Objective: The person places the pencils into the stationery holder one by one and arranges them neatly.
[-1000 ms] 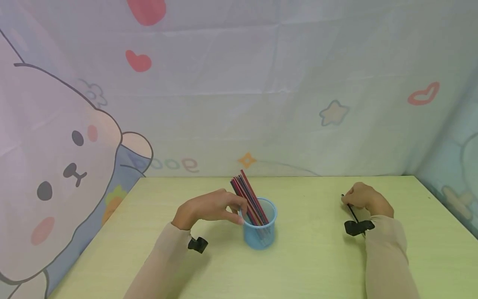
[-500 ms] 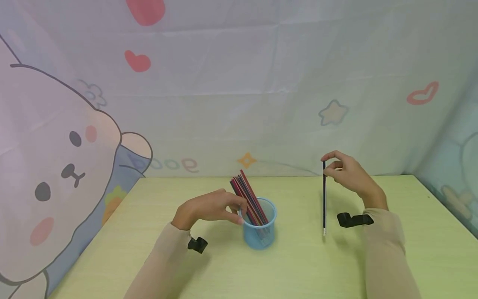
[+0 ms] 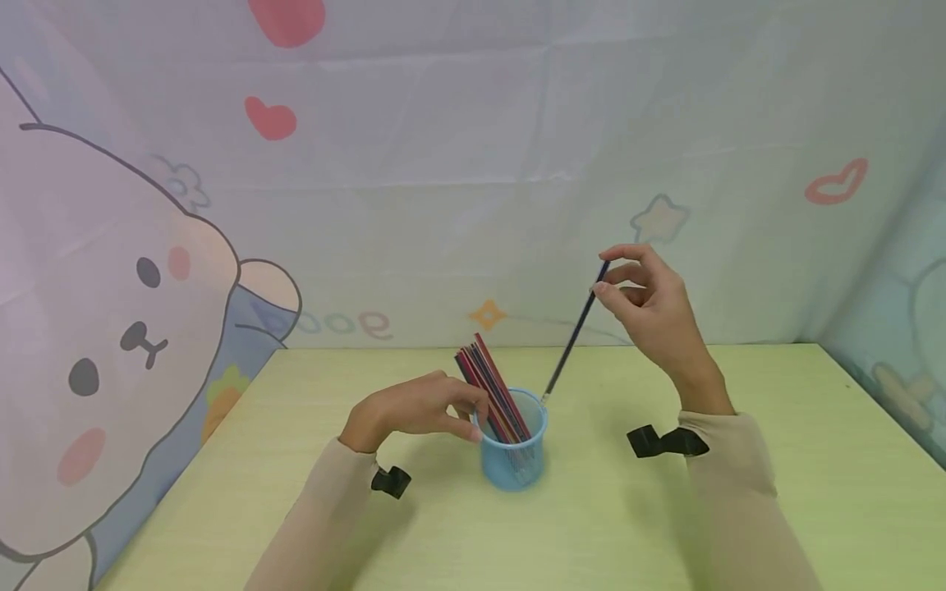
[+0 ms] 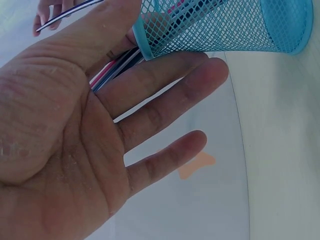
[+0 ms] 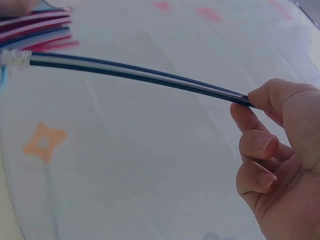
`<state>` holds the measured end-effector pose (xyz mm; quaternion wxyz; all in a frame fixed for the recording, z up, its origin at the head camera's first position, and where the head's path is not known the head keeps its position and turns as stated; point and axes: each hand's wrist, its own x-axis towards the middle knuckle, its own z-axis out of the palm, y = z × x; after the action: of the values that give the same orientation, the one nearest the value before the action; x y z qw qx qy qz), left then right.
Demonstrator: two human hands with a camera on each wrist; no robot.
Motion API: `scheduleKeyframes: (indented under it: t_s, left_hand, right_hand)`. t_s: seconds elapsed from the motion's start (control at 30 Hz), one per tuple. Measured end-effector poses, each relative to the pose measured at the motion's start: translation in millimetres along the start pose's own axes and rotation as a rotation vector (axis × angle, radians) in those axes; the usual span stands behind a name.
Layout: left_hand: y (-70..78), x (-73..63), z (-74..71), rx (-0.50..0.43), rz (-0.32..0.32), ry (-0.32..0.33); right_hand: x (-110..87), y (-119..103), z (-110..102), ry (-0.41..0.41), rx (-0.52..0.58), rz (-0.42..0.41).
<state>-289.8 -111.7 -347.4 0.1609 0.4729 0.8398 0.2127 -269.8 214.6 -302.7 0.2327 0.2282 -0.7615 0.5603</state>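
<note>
A light-blue mesh pencil cup (image 3: 512,469) stands upright on the table, with several red and dark pencils (image 3: 491,390) leaning left inside it. My left hand (image 3: 417,406) holds the cup's rim on its left side between thumb and index finger. In the left wrist view the other fingers lie extended beside the mesh wall (image 4: 215,35). Up and to the right of the cup, my right hand (image 3: 654,316) pinches a dark blue striped pencil (image 3: 574,336) near its upper end. That pencil slants down leftward, its white eraser end (image 5: 17,57) at the cup's right rim.
The pale yellow-green table (image 3: 591,525) reaches back to a printed cloth backdrop (image 3: 443,230). A second stretch of cloth (image 3: 909,328) borders the table's right side. Black wrist cameras (image 3: 665,442) sit on both sleeves.
My right hand has lifted the pencil from the table at the right and carried it up and left, tilting it toward the cup. My left hand has stayed at the rim.
</note>
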Motion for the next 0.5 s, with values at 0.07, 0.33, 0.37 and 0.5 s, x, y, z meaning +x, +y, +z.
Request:
scheduleKeyframes:
  t_s: [0.07, 0.33, 0.37, 0.5]
  left_hand:
    - [-0.5, 0.0, 0.0, 0.0, 0.001, -0.002]
    - [-2.5, 0.9, 0.6, -0.007, 0.016, -0.007]
    - [-2.2, 0.9, 0.6, -0.006, 0.017, -0.006]
    - [-1.6, 1.1, 1.0, -0.004, 0.024, -0.005]
  right_hand:
    - [0.1, -3, 13, -0.028, -0.017, -0.053]
    - [-2.7, 0, 65, -0.173, -0.212, -0.237]
    - [-3.4, 2, 70, -0.191, -0.232, -0.243]
    - [-6.9, 13, 84, -0.253, -0.263, -0.209]
